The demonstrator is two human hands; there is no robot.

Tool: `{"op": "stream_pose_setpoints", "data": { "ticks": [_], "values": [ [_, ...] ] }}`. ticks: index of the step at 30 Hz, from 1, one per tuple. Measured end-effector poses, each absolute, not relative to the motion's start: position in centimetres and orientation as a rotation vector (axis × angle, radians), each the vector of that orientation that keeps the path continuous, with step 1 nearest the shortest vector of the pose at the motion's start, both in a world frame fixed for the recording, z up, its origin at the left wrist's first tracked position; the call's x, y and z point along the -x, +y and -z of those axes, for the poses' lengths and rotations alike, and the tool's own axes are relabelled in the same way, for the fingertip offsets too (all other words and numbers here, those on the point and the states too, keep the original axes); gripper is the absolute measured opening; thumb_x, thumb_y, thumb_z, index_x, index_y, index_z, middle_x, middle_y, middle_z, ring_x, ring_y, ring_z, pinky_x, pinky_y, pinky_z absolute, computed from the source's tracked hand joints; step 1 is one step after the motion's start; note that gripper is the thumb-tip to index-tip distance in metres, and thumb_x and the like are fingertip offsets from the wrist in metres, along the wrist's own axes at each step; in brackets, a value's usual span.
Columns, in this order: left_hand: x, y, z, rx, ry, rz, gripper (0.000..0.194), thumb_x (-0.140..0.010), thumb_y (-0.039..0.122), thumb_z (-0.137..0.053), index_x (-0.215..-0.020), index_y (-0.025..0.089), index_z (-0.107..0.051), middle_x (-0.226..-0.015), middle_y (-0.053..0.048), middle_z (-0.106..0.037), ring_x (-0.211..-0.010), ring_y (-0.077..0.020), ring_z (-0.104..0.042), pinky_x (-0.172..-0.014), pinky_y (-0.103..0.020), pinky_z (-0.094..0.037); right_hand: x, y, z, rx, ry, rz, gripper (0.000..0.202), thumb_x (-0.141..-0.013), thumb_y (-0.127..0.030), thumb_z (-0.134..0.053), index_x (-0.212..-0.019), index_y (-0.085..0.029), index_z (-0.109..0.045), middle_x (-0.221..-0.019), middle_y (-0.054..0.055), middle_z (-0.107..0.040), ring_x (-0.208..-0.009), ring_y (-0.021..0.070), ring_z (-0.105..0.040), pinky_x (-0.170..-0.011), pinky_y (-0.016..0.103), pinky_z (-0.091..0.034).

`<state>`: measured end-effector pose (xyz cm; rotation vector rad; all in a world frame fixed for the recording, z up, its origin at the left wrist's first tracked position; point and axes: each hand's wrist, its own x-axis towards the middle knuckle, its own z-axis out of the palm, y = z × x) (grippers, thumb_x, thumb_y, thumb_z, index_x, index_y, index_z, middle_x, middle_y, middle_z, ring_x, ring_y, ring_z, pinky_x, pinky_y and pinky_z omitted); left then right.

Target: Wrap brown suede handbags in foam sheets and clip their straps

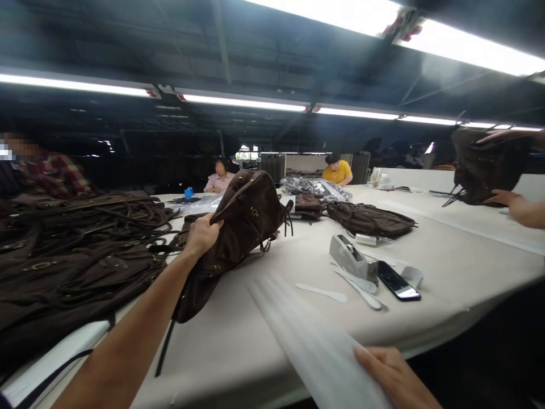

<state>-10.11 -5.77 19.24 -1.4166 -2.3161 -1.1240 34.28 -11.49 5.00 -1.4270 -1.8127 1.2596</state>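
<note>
My left hand (202, 234) grips the upper edge of a dark brown bag (249, 218), which is tilted above the table and has brass-coloured fittings and hanging cords. Its fingers are partly hidden behind the fabric. At the bottom right, my right hand (392, 372) pinches a long whitish translucent sheet (306, 335), smeared by motion, that slants over the table's front edge. What the sheet is made of I cannot tell. White flat tools (321, 292) lie beyond it.
A grey tape dispenser (351, 258) and a phone (398, 281) lie on the cloth-covered table (460, 255). Brown bags (76, 267) are heaped at left; another bag (370, 218) lies farther back. A co-worker's hands (506, 199) hold a bag at right. More people sit across the table.
</note>
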Motion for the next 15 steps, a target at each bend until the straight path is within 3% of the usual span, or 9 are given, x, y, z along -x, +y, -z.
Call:
{"op": "stream_pose_setpoints", "data": {
  "ticks": [3, 5, 7, 10, 13, 15],
  "values": [
    [8.4, -6.0, -19.4, 1.456, -2.318, 1.02, 0.038, -0.083, 0.036, -0.047, -0.11, 0.017, -0.068, -0.088, -0.01, -0.072, -0.088, -0.0286, -0.065, -0.073, -0.03, -0.045, -27.0, -8.3, -4.3, 1.29, -1.752, -1.31, 0.042, -0.077, -0.056, -0.046, -0.055, -0.023, -0.032, -0.049, -0.004, -0.03, -0.048, 0.0115, -0.029, -0.047, 0.026, -0.023],
    [7.2, -6.1, -19.4, 1.49, -2.311, 0.95, 0.038, -0.085, 0.035, -0.046, -0.111, 0.017, -0.067, -0.091, -0.011, -0.072, -0.089, -0.0294, -0.066, -0.074, -0.03, -0.045, -21.7, -6.9, -3.8, 1.241, -1.691, -1.31, 0.038, -0.08, -0.049, -0.041, -0.054, -0.024, -0.03, -0.048, -0.005, -0.027, -0.046, 0.0112, -0.029, -0.046, 0.025, -0.023],
    [6.1, -6.0, -19.2, 1.52, -2.299, 0.884, 0.039, -0.086, 0.034, -0.045, -0.113, 0.017, -0.066, -0.094, -0.012, -0.073, -0.09, -0.0303, -0.066, -0.075, -0.031, -0.046, -16.7, -6.1, -3.2, 1.267, -1.676, -1.253, 0.035, -0.083, -0.039, -0.038, -0.051, -0.023, -0.032, -0.048, -0.003, -0.033, -0.048, 0.0129, -0.037, -0.047, 0.025, -0.028],
    [4.9, -6.1, -18.7, 1.55, -2.277, 0.804, 0.042, -0.087, 0.031, -0.042, -0.121, 0.017, -0.062, -0.1, -0.014, -0.072, -0.095, -0.0313, -0.066, -0.08, -0.033, -0.046, -11.7, -5.5, -2.0, 1.331, -1.682, -1.247, 0.034, -0.084, -0.029, -0.037, -0.054, -0.02, -0.05, -0.055, 0.004, -0.052, -0.061, 0.0194, -0.056, -0.056, 0.027, -0.041],
    [4.2, -6.9, -17.7, 1.557, -2.264, 0.72, 0.045, -0.087, 0.026, -0.041, -0.128, 0.018, -0.058, -0.098, -0.014, -0.073, -0.094, -0.0311, -0.067, -0.082, -0.035, -0.047, -10.5, -5.3, -0.6, 1.337, -1.671, -1.32, 0.025, -0.082, -0.023, -0.044, -0.086, -0.013, -0.067, -0.083, 0.01, -0.069, -0.086, 0.023, -0.065, -0.072, 0.026, -0.048],
    [3.7, -8.0, -16.7, 1.561, -2.251, 0.652, 0.046, -0.087, 0.023, -0.04, -0.13, 0.018, -0.057, -0.093, -0.013, -0.074, -0.09, -0.0302, -0.069, -0.081, -0.034, -0.048, -11.5, -5.2, 0.1, 1.351, -1.664, -1.323, 0.035, -0.085, -0.027, -0.047, -0.113, -0.01, -0.061, -0.101, 0.013, -0.069, -0.099, 0.0228, -0.065, -0.082, 0.026, -0.048]
  ]
}}
